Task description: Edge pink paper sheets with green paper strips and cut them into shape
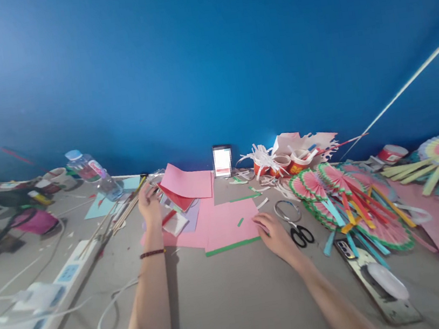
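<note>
My left hand [149, 201] is raised beside a bundle of thin wooden sticks [128, 212], its fingers curled; what they hold, if anything, I cannot make out. To its right, a bent sheet of pink paper [189, 182] lies over red and lilac paper. My right hand [273, 236] closes its thumb and fingers at the right edge of a flat pink paper [228, 228] with a green strip along its near edge. A small green paper scrap [240, 222] lies on it. Right of that hand are black-handled scissors [301, 235] and a roll of tape [287, 210].
A phone [223, 161] stands against the blue wall. Red paper cups [300, 163] with white paper strips are behind. Folded paper fans [355, 200], another phone [377, 284] and a white mouse [388, 281] lie right. Left are a water bottle [94, 174] and power strip [63, 290] with cables.
</note>
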`<state>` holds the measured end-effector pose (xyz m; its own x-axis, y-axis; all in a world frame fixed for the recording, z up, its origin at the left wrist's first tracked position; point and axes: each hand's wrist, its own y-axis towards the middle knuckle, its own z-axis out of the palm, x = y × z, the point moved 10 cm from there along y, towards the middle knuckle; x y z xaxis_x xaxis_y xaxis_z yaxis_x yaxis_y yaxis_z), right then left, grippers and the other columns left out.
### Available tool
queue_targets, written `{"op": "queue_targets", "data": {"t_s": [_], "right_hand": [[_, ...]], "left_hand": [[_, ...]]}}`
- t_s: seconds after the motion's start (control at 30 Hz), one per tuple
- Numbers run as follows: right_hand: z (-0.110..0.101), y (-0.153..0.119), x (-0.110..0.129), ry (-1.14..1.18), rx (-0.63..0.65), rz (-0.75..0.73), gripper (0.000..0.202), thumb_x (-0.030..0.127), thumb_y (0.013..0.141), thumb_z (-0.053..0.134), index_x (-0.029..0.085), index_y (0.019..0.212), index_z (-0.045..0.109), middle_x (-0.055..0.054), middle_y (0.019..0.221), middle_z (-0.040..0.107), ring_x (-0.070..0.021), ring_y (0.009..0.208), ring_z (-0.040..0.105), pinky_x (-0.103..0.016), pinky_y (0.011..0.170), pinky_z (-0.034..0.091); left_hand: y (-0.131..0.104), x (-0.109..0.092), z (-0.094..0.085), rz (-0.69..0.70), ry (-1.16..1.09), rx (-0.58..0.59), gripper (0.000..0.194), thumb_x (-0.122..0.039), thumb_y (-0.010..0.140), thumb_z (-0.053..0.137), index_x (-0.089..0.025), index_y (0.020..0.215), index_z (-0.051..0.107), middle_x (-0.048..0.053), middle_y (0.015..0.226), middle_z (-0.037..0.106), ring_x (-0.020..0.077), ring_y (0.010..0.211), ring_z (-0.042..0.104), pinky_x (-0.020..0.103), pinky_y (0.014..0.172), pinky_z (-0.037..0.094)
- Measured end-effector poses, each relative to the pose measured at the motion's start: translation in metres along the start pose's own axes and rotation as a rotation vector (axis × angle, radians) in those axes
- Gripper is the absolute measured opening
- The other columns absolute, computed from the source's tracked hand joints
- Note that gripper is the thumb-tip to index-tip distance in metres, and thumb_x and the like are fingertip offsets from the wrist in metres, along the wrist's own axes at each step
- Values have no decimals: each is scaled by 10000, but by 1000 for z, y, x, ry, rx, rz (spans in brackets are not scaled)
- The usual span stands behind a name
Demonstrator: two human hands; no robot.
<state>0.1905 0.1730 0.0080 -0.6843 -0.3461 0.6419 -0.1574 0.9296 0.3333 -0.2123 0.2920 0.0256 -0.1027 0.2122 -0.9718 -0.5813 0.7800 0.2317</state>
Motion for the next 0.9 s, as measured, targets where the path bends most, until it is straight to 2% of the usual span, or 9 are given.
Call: {"op": "queue_targets", "data": {"t_s": [0.1, 0.17, 0.3, 0.4, 0.5, 0.63, 0.73, 0.8, 0.9], "right_hand": [[-8, 0, 19, 6, -48, 18, 312, 139, 825, 434, 200, 1078, 606, -113, 1115, 593, -239, 1075, 556, -427, 932, 471], [-9, 0, 47, 27, -29, -17, 324, 134, 827, 438, 218, 1094, 600, -104, 1147, 585, -234, 1113, 536, -415, 941, 466], [11, 6, 111, 123, 136, -149, 333, 157, 846, 455, 253, 1139, 580, -74, 1140, 596, -203, 1107, 540, -364, 943, 464], [34, 34, 134, 86, 157, -213, 347, 158, 839, 455, 238, 1161, 558, -80, 1166, 585, -212, 1130, 520, -389, 983, 424], [69, 76, 135, -4, 149, -193, 415, 178, 842, 456, 190, 1256, 471, -115, 1264, 527, -229, 1207, 459, -403, 1005, 394], [113, 121, 130, -192, 150, -128, 577, 357, 836, 543, 168, 1350, 361, -171, 1428, 370, -323, 1305, 343, -490, 1011, 348], [132, 136, 122, -288, 195, -50, 427, 240, 901, 430, 150, 1317, 411, -170, 1217, 585, -281, 1078, 568, -393, 869, 447], [135, 141, 117, -311, 212, -26, 367, 161, 924, 340, 150, 1270, 461, -135, 1043, 670, -235, 902, 637, -333, 767, 464], [131, 147, 114, -319, 203, -25, 337, 137, 934, 312, 134, 1216, 497, -115, 972, 688, -203, 828, 642, -295, 728, 445]], "left_hand": [[-3, 3, 6, -29, -95, -3, 487, -166, 692, 414, -182, 1170, 505, 129, 1116, 640, 188, 870, 680, 297, 711, 542], [-7, 3, 9, -34, -138, -26, 471, -174, 683, 417, -178, 1145, 508, 134, 1113, 640, 195, 897, 677, 306, 728, 543], [-18, 6, 13, -73, -157, -82, 441, -181, 694, 395, -168, 1119, 509, 142, 1075, 649, 199, 903, 678, 322, 743, 538], [-23, 3, 21, -88, -115, -58, 461, -161, 697, 372, -171, 1139, 505, 135, 1079, 652, 185, 904, 680, 314, 756, 532], [-29, -6, 27, -58, -106, -25, 458, -166, 712, 383, -167, 1154, 502, 137, 1087, 650, 190, 939, 672, 310, 770, 529], [-37, -13, 32, -55, -167, 19, 417, -164, 729, 400, -171, 1133, 502, 120, 1074, 654, 192, 942, 673, 327, 800, 530], [-40, -9, 32, -93, -187, 25, 396, -131, 713, 421, -174, 1097, 506, 104, 1014, 665, 198, 896, 685, 344, 794, 538], [-41, -8, 30, -81, -117, 40, 390, -124, 726, 413, -176, 1102, 504, 96, 979, 664, 198, 890, 683, 348, 786, 540], [-49, -11, 30, 2, 231, 125, 401, -146, 769, 399, -183, 1158, 488, 110, 1037, 645, 212, 933, 660, 368, 792, 523]]}}
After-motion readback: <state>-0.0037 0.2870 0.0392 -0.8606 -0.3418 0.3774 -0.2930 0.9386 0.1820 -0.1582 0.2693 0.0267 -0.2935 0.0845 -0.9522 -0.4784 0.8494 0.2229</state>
